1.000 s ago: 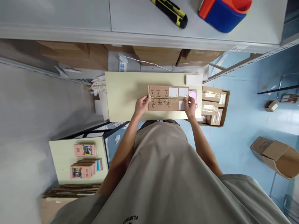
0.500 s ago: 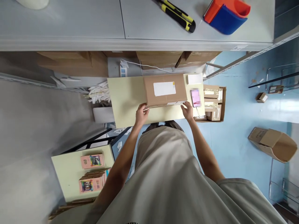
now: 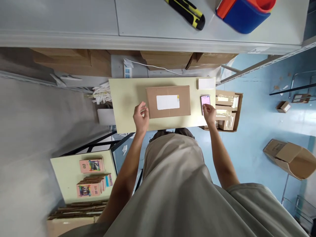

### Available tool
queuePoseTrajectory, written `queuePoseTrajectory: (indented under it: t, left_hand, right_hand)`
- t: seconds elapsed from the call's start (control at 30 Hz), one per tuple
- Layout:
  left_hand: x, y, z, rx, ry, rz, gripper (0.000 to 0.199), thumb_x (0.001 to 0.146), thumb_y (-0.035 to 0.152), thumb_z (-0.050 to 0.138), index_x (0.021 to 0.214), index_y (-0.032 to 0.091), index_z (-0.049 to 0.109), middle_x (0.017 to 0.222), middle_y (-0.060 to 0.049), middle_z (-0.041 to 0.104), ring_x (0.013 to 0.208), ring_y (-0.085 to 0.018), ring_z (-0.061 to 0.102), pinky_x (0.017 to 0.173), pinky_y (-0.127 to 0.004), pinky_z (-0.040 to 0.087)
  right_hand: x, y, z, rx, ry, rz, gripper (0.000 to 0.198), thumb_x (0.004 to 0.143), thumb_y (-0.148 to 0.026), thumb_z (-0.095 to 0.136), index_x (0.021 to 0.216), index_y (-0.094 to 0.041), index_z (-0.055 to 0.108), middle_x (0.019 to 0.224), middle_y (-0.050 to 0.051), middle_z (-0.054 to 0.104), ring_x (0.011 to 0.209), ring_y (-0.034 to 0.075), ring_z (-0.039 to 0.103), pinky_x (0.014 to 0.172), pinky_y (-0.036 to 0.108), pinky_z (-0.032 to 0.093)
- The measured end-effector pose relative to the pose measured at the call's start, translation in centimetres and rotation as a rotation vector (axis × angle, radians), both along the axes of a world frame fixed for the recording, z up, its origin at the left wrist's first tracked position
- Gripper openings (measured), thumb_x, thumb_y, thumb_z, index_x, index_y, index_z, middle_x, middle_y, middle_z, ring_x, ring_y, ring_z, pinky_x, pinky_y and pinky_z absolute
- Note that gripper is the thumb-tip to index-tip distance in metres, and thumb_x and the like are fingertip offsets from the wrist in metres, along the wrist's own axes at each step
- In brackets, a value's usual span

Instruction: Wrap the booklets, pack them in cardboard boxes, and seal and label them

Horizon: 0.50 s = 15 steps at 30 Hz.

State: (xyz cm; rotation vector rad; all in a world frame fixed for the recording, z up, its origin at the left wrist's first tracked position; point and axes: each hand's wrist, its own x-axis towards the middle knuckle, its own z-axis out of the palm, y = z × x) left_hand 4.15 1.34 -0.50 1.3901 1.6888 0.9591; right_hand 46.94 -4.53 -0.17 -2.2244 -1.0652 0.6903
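A closed brown cardboard box (image 3: 185, 98) with a white label (image 3: 168, 102) on top lies flat on the pale yellow table (image 3: 128, 108). My left hand (image 3: 141, 119) hovers just left of the box's near left corner, fingers loosely curled and apart, with nothing seen in them. At the table's right end lies a phone (image 3: 204, 99) with a lit pink screen. My right hand (image 3: 209, 114) is closed over the phone's near right part, thumb and fingers drawn together; the fingers cover part of the screen. A flat white box (image 3: 206, 83) lies beyond the phone.
Above the table's far side runs a grey shelf (image 3: 74, 23) with a yellow-black utility knife (image 3: 190, 13) and a red-blue holder (image 3: 243, 16). An open carton of small boxes (image 3: 237, 115) stands right of the table. A side table (image 3: 66, 177) holds pink packages (image 3: 92, 165).
Both hands have come off the cardboard box's near corners. The left hand moved slightly left; the right hand moved right onto the phone. The box now lies flatter.
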Motion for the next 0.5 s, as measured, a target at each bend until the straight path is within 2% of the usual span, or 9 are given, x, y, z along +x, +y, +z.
queuePoseTrajectory:
  t: [0.07,0.17,0.27,0.37,0.43,0.5]
  left_hand:
    - [3.4,0.6,1.5,0.053,-0.021,-0.039,0.043,0.116,0.054,0.064,0.147,0.026,0.072,0.147,-0.015,0.08,0.121,-0.026,0.083,0.102,-0.04,0.072]
    - [10.1,1.5,3.5,0.092,-0.055,-0.148,0.041,0.12,0.055,0.059,0.147,0.028,0.073,0.148,-0.014,0.079,0.124,-0.025,0.082,0.103,-0.038,0.071]
    - [17.7,2.3,3.7,0.103,-0.075,-0.285,0.039,0.121,0.051,0.057,0.149,0.028,0.072,0.147,-0.013,0.079,0.126,-0.025,0.081,0.107,-0.039,0.07]
    - [25.0,3.7,1.1,0.036,-0.104,-0.37,0.035,0.12,0.044,0.061,0.148,0.027,0.072,0.146,-0.014,0.079,0.125,-0.025,0.081,0.109,-0.04,0.07]
    - [29.2,5.2,-2.0,-0.07,-0.117,-0.359,0.033,0.117,0.038,0.065,0.146,0.025,0.073,0.147,-0.015,0.078,0.122,-0.025,0.082,0.106,-0.039,0.071]
    - [32.7,7.1,-5.5,-0.183,-0.098,-0.291,0.029,0.113,0.031,0.069,0.14,0.023,0.075,0.143,-0.016,0.078,0.115,-0.025,0.083,0.102,-0.039,0.071]
  right_hand:
    - [2.3,1.5,-0.2,0.022,0.001,0.018,0.053,0.106,-0.068,0.066,0.109,-0.018,0.084,0.112,0.02,0.087,0.103,0.033,0.083,0.099,0.053,0.071]
    - [5.8,3.3,-1.1,0.055,0.035,0.055,0.047,0.108,-0.064,0.067,0.108,-0.018,0.081,0.112,0.019,0.086,0.103,0.032,0.083,0.096,0.051,0.071]
    - [9.4,5.1,-2.9,0.089,0.069,0.058,0.042,0.108,-0.06,0.069,0.105,-0.02,0.079,0.117,0.018,0.084,0.103,0.03,0.082,0.094,0.049,0.071]
    - [12.4,7.4,-5.3,0.118,0.093,0.048,0.038,0.11,-0.057,0.07,0.11,-0.02,0.08,0.119,0.017,0.083,0.105,0.029,0.081,0.098,0.048,0.071]
    - [13.8,9.3,-7.2,0.101,0.095,0.021,0.037,0.111,-0.053,0.069,0.117,-0.019,0.081,0.119,0.018,0.082,0.107,0.029,0.081,0.102,0.049,0.071]
    - [14.7,11.2,-9.0,0.049,0.093,-0.003,0.037,0.111,-0.048,0.069,0.124,-0.016,0.081,0.122,0.019,0.081,0.109,0.029,0.081,0.107,0.05,0.07]
